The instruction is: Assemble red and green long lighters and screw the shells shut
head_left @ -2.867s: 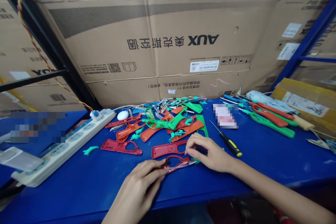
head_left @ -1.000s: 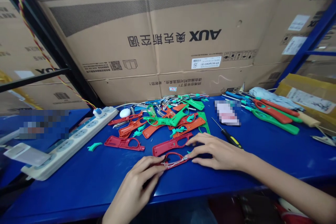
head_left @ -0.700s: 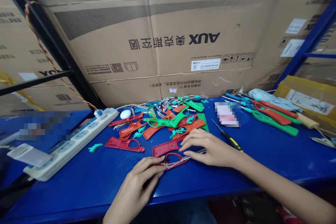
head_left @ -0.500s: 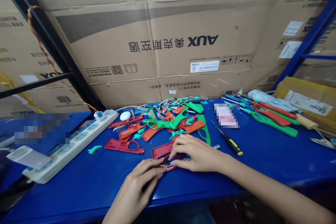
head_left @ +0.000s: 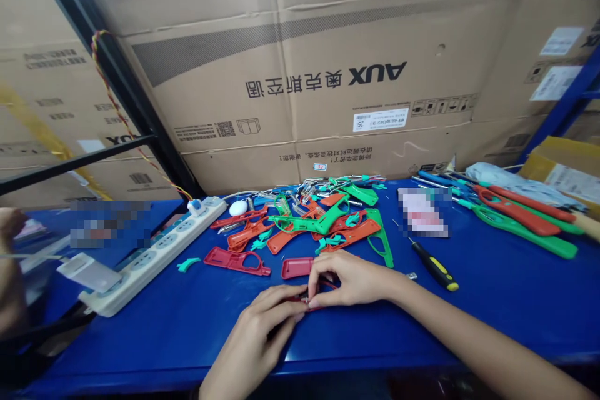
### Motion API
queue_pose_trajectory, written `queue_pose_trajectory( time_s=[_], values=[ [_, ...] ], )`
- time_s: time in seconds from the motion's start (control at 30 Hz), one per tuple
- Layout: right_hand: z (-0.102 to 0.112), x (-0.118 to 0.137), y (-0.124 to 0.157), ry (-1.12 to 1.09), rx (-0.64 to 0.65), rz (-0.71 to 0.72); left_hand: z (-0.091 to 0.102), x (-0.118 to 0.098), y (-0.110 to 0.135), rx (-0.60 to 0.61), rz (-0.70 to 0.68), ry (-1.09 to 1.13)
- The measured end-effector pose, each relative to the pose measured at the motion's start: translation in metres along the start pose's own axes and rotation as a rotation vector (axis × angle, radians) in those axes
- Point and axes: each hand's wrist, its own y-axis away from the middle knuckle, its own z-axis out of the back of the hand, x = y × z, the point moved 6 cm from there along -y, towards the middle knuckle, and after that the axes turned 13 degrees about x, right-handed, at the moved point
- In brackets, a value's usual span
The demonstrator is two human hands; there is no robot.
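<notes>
Low in the middle of the view, my left hand (head_left: 262,328) is closed on the handle end of a red lighter casing half (head_left: 330,285) lying on the blue table. My right hand (head_left: 354,278) has its thumb and forefinger pinched together over small metallic parts inside that casing; exactly what they grip is hidden. Just behind the fingers lies another red casing half (head_left: 295,268). A heap of orange and green casing pieces (head_left: 314,223) and teal triggers (head_left: 330,242) spreads beyond. One red casing half (head_left: 237,261) lies to the left.
A white power strip (head_left: 159,256) with a plugged-in charger (head_left: 89,272) runs along the left. On the right are a screwdriver (head_left: 434,265) and several long-nosed lighters (head_left: 520,225). Cardboard (head_left: 300,62) stands behind the table. Another person's arm (head_left: 10,275) shows at the left edge.
The view has swung left, so everything sits further right, and another person's arm has appeared at the left edge. My hands stay at the red casing, the right fingertips slightly closer to the left ones.
</notes>
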Motion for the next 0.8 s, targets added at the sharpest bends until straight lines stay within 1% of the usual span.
queue_pose_trajectory(
  time_s=[0.2,0.3,0.37,0.43,0.5,0.63,0.7,0.8],
  values=[
    [-0.001,-0.003,0.004,-0.112,-0.011,-0.007,0.002,0.004,-0.006,0.055,-0.026,-0.023],
    [-0.002,-0.005,0.004,-0.132,-0.018,-0.007,0.009,0.006,-0.008,0.062,-0.026,-0.019],
    [-0.002,-0.006,0.004,-0.132,-0.021,-0.006,0.016,0.012,-0.008,0.056,-0.003,-0.014],
    [-0.003,-0.006,0.003,-0.137,-0.023,0.001,0.027,0.023,-0.008,0.015,0.037,-0.023],
    [-0.003,-0.005,0.003,-0.14,-0.028,0.008,0.041,0.039,-0.009,-0.047,0.091,-0.05],
    [-0.002,-0.002,0.003,-0.13,-0.037,0.013,0.064,0.075,-0.023,-0.122,0.192,-0.109],
    [-0.001,-0.001,0.003,-0.116,-0.041,0.006,0.07,0.085,-0.032,-0.136,0.209,-0.119],
    [0.0,0.0,0.004,-0.099,-0.051,-0.003,0.066,0.088,-0.039,-0.089,0.187,-0.122]
  ],
)
